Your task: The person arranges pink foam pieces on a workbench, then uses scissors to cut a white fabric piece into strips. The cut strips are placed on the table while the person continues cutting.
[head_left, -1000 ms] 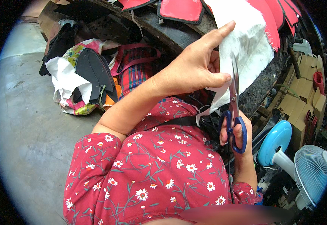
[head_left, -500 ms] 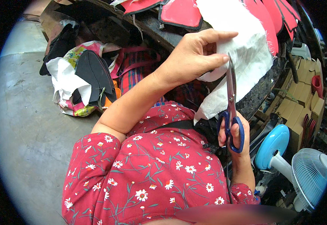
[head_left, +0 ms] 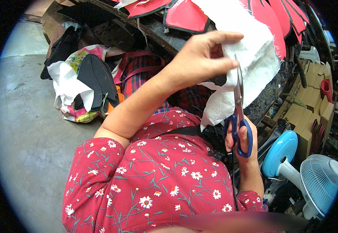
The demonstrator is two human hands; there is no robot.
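Scissors with blue handles (head_left: 237,101) stand upright in my right hand (head_left: 249,134), fingers through the loops and blades pointing up. The blades look nearly closed and lie in front of a white frayed cloth (head_left: 260,58), which hangs over the bench edge. My left hand (head_left: 206,56) is at the blade tips, thumb and index finger apart, the thumb slightly blurred. Its other fingers are curled and partly hidden; I see nothing between thumb and index finger. Behind the cloth lie red pieces with black edging (head_left: 187,15).
At the left, a bag (head_left: 79,116) holds black pieces (head_left: 95,79) and white cloth (head_left: 68,85). A plaid cloth (head_left: 138,79) lies beneath my left forearm. Toward the right are a blue-and-white fan (head_left: 320,182), cardboard boxes (head_left: 303,120) and the dark bench edge (head_left: 266,95).
My left thumb has shifted a little at the scissors' tips, and the cloth edge beneath that hand has dropped slightly. My right hand keeps its hold on the scissors.
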